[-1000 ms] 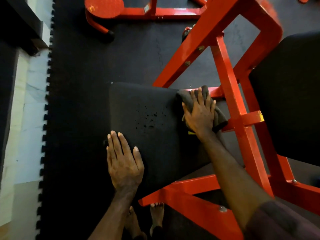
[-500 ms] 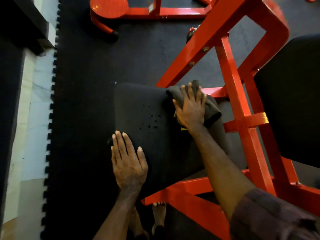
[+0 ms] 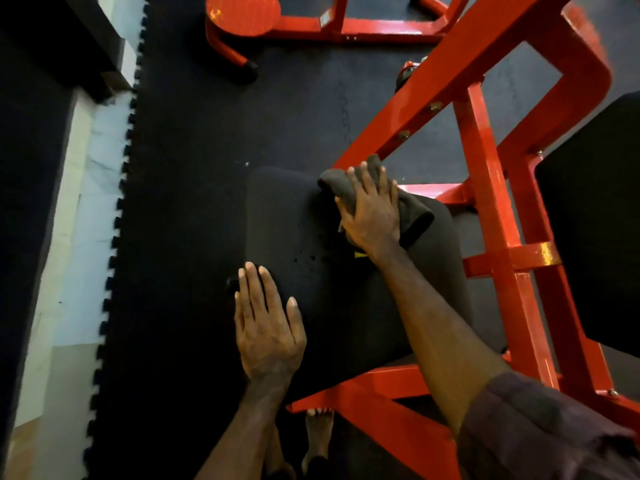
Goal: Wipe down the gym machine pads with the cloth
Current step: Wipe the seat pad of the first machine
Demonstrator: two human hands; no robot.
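Since the earlier frame I note the right hand (image 3: 372, 213) and the cloth (image 3: 412, 211) have shifted leftward along the far edge of the seat pad (image 3: 311, 220), away from the red frame (image 3: 498, 209). The right hand lies palm-down on the bunched grey cloth, fingers extended and pressing it flat against the pad's far end; no curl round the cloth is visible. The cloth's far corner sits just beside the diagonal frame bar. The left hand (image 3: 268, 323) is unchanged: flat on the pad's near left edge, fingers straight, holding nothing. Small dark specks show on the pad between the two hands. A second black pad (image 3: 595, 220) stands at right, beyond the frame. Bare toes (image 3: 318, 415) show on the mat (image 3: 194, 133) below.
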